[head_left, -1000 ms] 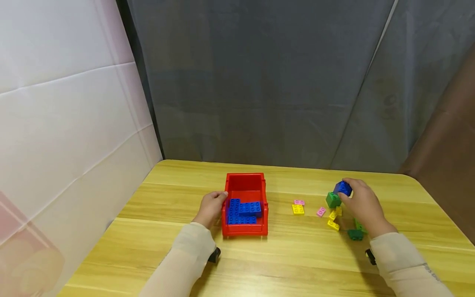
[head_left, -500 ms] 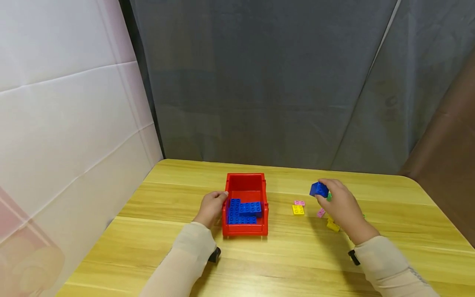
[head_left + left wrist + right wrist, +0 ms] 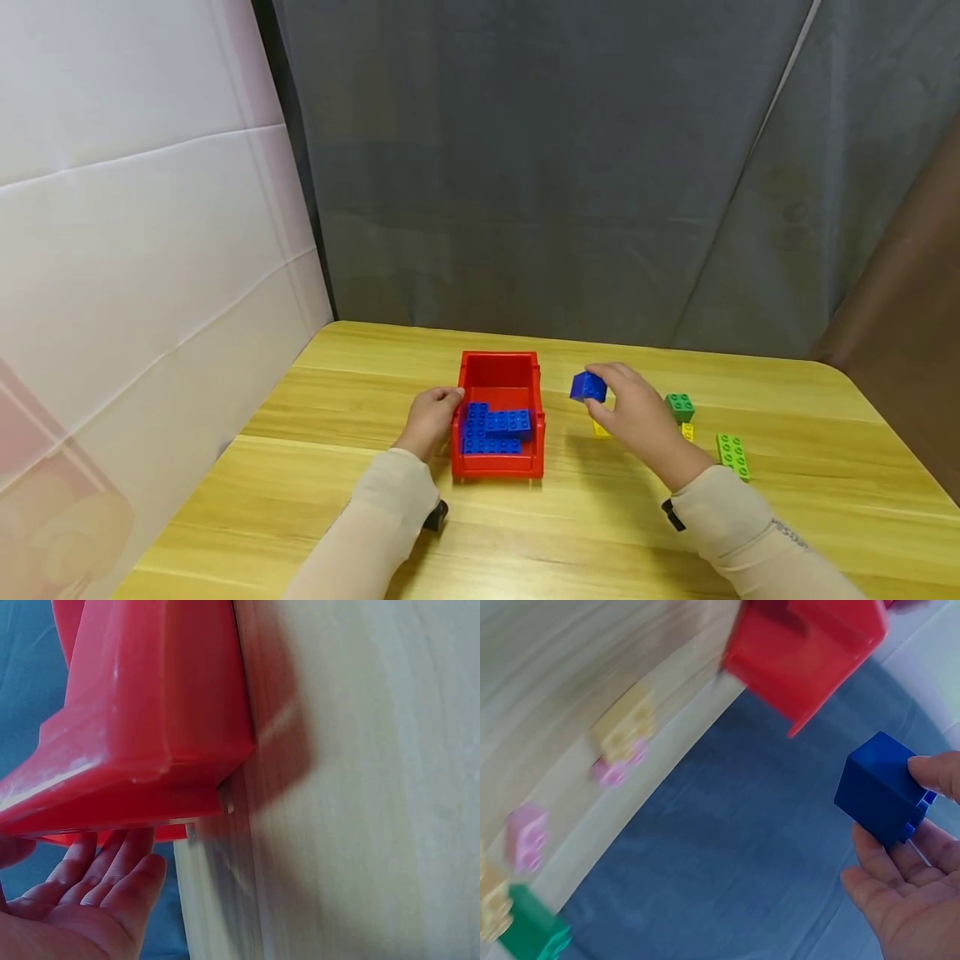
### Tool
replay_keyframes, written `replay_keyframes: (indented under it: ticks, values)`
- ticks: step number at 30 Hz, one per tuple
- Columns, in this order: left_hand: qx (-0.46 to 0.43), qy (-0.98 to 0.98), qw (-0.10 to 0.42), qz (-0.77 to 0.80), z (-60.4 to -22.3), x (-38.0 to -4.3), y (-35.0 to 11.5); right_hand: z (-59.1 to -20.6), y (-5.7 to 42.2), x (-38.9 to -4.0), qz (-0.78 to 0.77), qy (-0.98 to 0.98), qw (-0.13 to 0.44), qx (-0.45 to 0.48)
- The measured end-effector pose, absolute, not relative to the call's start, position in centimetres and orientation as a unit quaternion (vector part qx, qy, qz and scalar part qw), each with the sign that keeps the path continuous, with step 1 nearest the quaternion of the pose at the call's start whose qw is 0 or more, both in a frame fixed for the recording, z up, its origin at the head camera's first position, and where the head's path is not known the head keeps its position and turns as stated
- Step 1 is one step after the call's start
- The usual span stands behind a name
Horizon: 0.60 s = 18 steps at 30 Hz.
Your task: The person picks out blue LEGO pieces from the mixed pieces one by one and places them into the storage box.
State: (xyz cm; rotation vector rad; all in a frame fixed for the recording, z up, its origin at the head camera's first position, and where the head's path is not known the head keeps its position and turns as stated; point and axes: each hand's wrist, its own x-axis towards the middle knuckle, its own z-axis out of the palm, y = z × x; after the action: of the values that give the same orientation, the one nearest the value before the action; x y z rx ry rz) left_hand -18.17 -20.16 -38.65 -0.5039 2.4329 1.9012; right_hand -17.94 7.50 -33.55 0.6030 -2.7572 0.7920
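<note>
My right hand (image 3: 637,417) pinches a square blue toy building brick (image 3: 588,387) between thumb and fingers, raised above the table to the right of the red bin (image 3: 501,367). In the right wrist view the blue brick (image 3: 881,784) has its studs facing the palm side. My left hand (image 3: 429,422) grips the bin's left wall, thumb over the rim. From the left wrist view, the fingers of the left hand (image 3: 97,896) lie along the bin's outer side. Inside the bin, several blue bricks (image 3: 475,429) lie towards the front; the rear floor shows bare red.
Right of the bin are a green brick (image 3: 680,407), a light green brick (image 3: 732,456) and a yellow one (image 3: 687,432), partly hidden by the right arm. Pink bricks (image 3: 527,836) show in the right wrist view. A grey curtain (image 3: 525,167) hangs behind the wooden table (image 3: 360,350).
My right hand has carried the blue brick leftward from beside the green brick towards the bin, uncovering the bricks on the right. The left hand stays at the bin's wall.
</note>
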Motion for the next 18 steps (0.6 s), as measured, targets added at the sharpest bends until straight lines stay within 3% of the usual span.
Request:
replay_keyframes:
  ticks: [18]
  values:
    - [-0.168, 0.777, 0.004, 0.607, -38.8, -18.5, -19.9, -33.0, 1.2, -19.3, 0.254, -0.934, 0.054, 0.245]
